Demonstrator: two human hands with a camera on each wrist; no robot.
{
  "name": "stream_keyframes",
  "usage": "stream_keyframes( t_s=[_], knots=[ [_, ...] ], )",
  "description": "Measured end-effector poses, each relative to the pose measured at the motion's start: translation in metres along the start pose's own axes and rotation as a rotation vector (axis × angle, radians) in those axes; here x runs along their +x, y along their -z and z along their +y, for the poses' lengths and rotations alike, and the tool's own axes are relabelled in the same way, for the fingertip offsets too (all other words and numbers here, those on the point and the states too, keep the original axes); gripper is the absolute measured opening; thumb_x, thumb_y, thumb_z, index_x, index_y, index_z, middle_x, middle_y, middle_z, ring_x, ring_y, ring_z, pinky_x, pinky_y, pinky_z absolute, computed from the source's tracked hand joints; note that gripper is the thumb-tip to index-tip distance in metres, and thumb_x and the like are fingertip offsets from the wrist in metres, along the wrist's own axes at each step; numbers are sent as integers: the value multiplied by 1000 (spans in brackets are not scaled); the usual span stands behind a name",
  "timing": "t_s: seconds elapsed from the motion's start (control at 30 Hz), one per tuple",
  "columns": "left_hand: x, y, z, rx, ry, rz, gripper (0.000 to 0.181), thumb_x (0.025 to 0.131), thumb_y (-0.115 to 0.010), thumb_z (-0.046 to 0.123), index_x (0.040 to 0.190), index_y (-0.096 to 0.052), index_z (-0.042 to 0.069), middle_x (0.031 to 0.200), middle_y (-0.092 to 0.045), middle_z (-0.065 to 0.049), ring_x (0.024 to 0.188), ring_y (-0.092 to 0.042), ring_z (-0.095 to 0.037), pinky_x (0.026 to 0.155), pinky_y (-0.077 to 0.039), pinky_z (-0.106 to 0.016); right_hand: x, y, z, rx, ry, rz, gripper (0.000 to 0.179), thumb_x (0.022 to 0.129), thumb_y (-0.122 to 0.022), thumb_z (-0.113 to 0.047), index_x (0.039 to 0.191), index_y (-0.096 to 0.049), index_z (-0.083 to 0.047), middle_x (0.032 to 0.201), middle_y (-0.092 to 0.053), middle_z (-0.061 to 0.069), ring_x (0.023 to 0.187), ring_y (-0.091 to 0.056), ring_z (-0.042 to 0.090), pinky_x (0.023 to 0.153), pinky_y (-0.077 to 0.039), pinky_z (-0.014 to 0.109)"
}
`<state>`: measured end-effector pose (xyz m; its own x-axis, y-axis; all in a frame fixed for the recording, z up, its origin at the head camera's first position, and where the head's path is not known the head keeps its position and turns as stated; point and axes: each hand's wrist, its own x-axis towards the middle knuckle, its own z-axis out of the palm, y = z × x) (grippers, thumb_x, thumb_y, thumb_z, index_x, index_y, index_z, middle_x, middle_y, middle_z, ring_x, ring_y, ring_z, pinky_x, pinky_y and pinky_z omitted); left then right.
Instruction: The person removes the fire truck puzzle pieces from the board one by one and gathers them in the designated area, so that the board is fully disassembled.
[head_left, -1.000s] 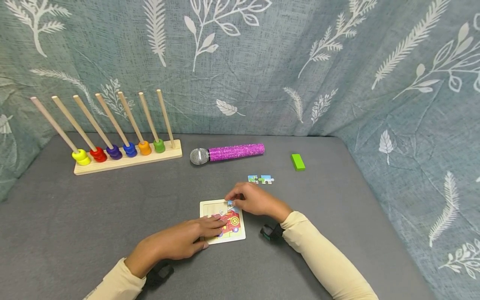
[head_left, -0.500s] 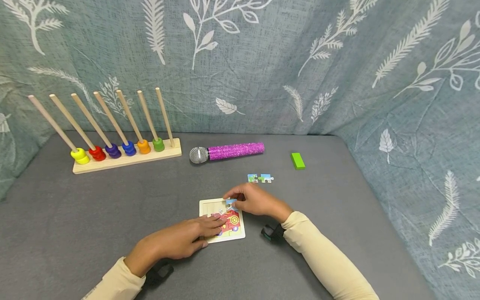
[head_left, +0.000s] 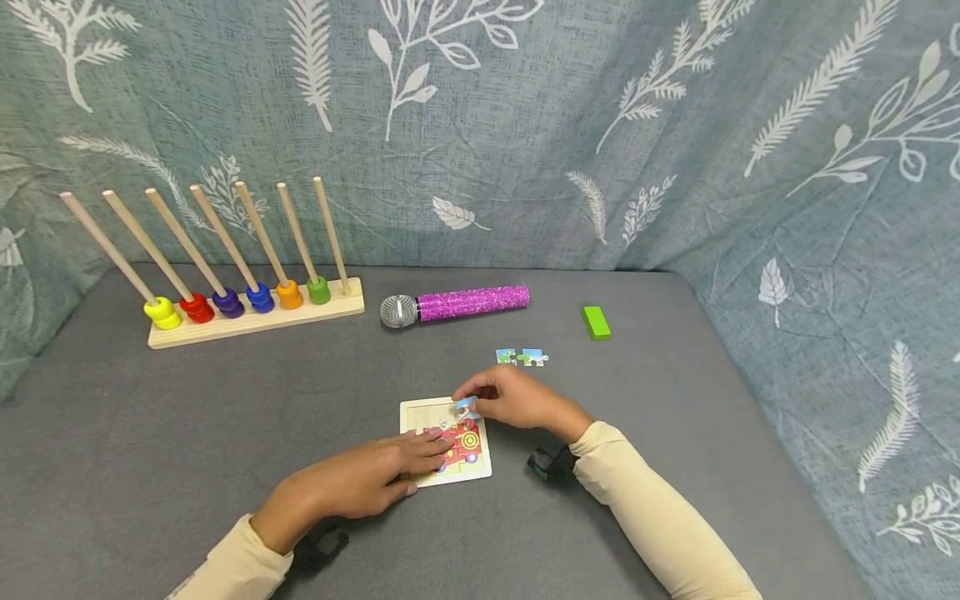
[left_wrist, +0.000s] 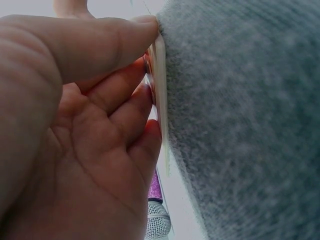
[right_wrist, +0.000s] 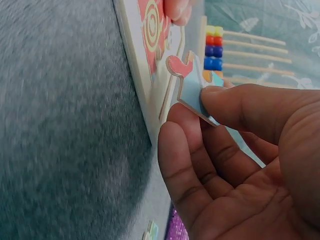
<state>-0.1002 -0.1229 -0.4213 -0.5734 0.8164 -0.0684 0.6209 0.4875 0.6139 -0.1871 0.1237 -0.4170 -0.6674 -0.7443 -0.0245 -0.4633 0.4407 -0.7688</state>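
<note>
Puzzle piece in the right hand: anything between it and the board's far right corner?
Nothing visible: the right hand holds the puzzle piece above that corner. The left hand rests on the board, toward its left side.

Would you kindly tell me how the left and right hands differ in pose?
The left hand rests on the puzzle board, whereas the right hand pinches a puzzle piece. The left hand's fingers are extended, the right hand's curled. Both hands are bare, extending from cream sleeves.

From above at six o'clock, the head camera faces down toward twelve; close up, the wrist cameras [head_left: 551, 463] face the left hand [head_left: 367, 477] and right hand [head_left: 521, 400], all three sharing the puzzle board [head_left: 423, 414].
</note>
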Motion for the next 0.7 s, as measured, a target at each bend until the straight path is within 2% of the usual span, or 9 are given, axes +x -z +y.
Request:
stream_keyframes(
  t_s=[0.17,0.37,0.7],
  knots=[
    [0,-1,0,-5,-20,21,49,92,-58,-4,140,-50,0,150,-42,-7,140,-33,-28,110,-33,-48,-3,4,3,15,7,29,24,90,-58,8,108,-72,1,97,-71,6,73,-54,3,64,-48,20],
    [0,0,0,-4,17,-7,49,93,-57,-3,141,-50,3,151,-40,-4,141,-31,-27,110,-32,-48,-10,13,8,47,-2,51,24,90,-57,8,109,-71,3,98,-71,7,73,-56,5,62,-48,21],
    [-1,-1,1,12,18,-5,45,93,-57,-2,138,-53,1,151,-41,-5,140,-33,-28,110,-32,-48,-22,30,19,32,-38,145,21,89,-60,7,107,-70,4,89,-68,6,73,-56,11,64,-48,25]
  ],
)
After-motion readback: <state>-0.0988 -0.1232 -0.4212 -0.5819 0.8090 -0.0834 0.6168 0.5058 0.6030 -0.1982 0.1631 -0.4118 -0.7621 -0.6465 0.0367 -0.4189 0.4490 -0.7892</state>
